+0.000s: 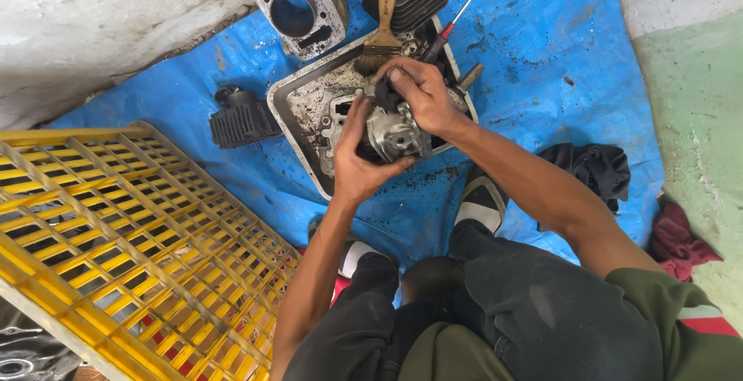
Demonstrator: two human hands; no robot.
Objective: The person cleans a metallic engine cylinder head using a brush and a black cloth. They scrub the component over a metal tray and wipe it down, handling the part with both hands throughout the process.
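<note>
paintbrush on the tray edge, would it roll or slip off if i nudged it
The paintbrush probably won't roll: its handle and ferrule look flat. It leans across the tray rim, so a nudge could tip or slide it. It is likely light, and the grimy tray suggests oily, slippery surfaces.

Engine part: silver-grey cast metal, looks like a cylinder head, with rounded bosses and ribs, grimy with dark oil stains. I hold it up between both hands, clear of the surface below. My left hand cups it from below and the near side, palm under the casting. My right hand grips over its top and far side. Dark rag: black, crumpled, pinched under my right fingers and pressed onto the upper face of the part. Part tilted, bright face toward me.
</note>
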